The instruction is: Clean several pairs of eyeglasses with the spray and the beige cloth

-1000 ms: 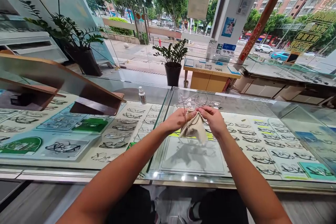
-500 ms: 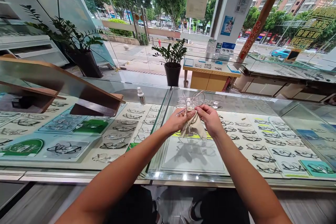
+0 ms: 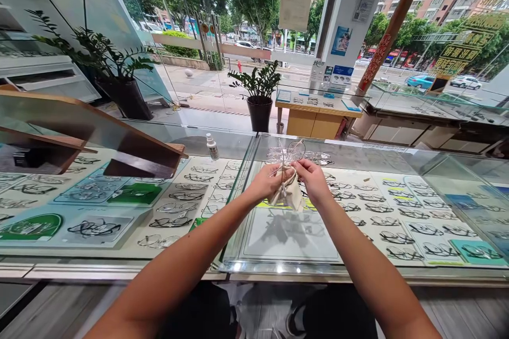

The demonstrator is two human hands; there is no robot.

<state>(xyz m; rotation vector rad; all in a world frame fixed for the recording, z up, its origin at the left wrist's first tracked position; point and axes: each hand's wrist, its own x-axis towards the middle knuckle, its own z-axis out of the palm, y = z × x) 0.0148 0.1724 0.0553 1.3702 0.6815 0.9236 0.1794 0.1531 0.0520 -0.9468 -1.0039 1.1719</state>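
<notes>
Both my hands are raised over a glass display counter and meet at a pair of thin wire-rimmed glasses. My left hand is closed on a beige cleaning cloth and on the lower part of the glasses. My right hand pinches the cloth and the frame from the right side. The round lenses stick up above my fingers, and the cloth hangs down between my hands.
Many pairs of glasses lie in rows under the glass of the counter. A small white spray bottle stands on the counter to the left. A wooden stand is at the left. Potted plants stand by the window beyond.
My hands with the glasses and cloth have shifted slightly up and left in view; the grip looks the same.
</notes>
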